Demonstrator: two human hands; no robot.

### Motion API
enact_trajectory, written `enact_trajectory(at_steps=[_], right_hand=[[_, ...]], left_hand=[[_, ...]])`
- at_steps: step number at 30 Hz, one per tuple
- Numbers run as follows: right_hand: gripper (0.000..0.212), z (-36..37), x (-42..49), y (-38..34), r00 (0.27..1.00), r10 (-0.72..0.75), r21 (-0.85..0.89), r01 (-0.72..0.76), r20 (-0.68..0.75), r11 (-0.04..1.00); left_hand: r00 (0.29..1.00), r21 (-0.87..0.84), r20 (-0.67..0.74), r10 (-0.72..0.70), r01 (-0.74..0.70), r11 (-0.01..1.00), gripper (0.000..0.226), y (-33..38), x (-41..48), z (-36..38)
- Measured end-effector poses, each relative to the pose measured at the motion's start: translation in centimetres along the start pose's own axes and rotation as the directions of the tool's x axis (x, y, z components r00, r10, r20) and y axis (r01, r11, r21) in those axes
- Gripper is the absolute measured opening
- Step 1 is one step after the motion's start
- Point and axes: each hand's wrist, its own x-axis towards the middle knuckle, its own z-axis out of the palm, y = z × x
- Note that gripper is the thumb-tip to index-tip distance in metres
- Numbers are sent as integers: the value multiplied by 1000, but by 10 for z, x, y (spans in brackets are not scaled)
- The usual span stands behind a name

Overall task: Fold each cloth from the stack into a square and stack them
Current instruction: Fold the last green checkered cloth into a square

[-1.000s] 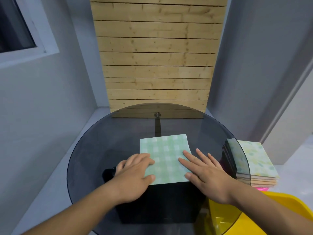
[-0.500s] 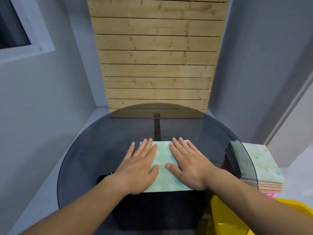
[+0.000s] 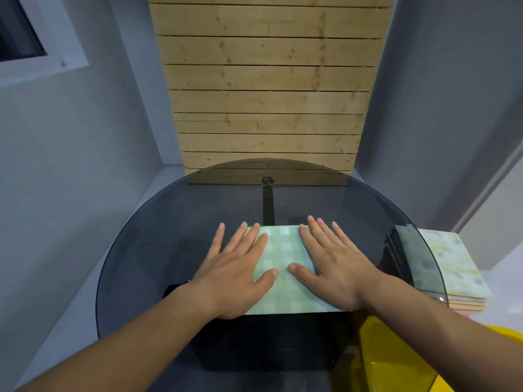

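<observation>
Green-checked cloth [image 3: 284,295] lies flat, pressed by both hands [image 3: 235,275] [image 3: 336,267].

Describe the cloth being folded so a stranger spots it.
Find the round dark glass table; at its middle, the left hand and right hand press flat on the green-checked cloth. It lies alone; the stack to the right has a blotchy yellow-green top.
</observation>
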Motion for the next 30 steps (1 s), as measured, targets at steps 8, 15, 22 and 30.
enact_trajectory(at_steps=[8, 15, 22, 30], right_hand=[[80, 0, 1, 5, 1000, -10, 4, 10, 27, 1000], [82, -2, -2, 9, 1000, 6, 156, -5, -11, 988], [84, -28, -26, 15, 970, 221, 657, -103, -99, 747], [31, -46, -47, 7, 878, 461, 819, -357, 130, 449]], left_hand=[[1000, -3, 10, -16, 16, 1000, 75, 1, 0, 0], [999, -205, 39, -21, 29, 978, 75, -2, 1, -6], [966, -634, -131, -223, 91, 768, 74, 7, -21, -26], [859, -820, 75, -506, 342, 458, 60, 19, -44, -39]])
